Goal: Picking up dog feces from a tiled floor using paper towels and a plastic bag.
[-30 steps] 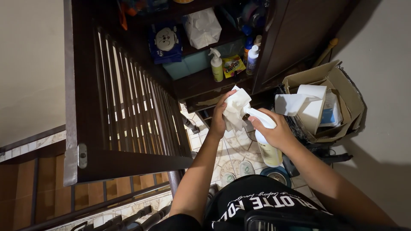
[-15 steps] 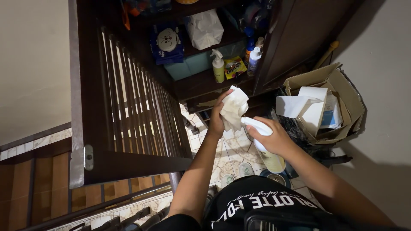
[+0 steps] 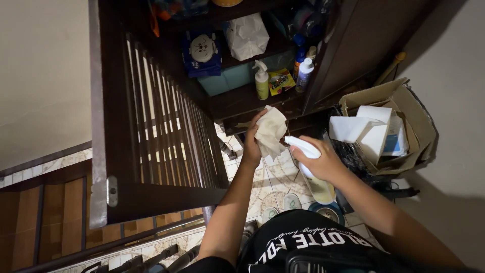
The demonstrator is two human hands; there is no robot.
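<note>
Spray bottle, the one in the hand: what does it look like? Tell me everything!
The spray bottle has a white trigger head and a see-through body with pale yellowish liquid and a label. It looks like plastic. The right hand is wrapped around its neck, holding it above the tiled floor. Its nozzle points at the crumpled white cloth in the left hand.

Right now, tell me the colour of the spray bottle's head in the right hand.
White, on the spray bottle gripped by the right hand; head view.

A blue wipes pack [image 3: 203, 52] with a round white face stands on the upper shelf [image 3: 275, 45], beside a white plastic bag [image 3: 246, 35]. Below lies a small yellow packet [image 3: 281, 81] between two bottles, and an open cardboard box [image 3: 404, 98] sits at right.
</note>
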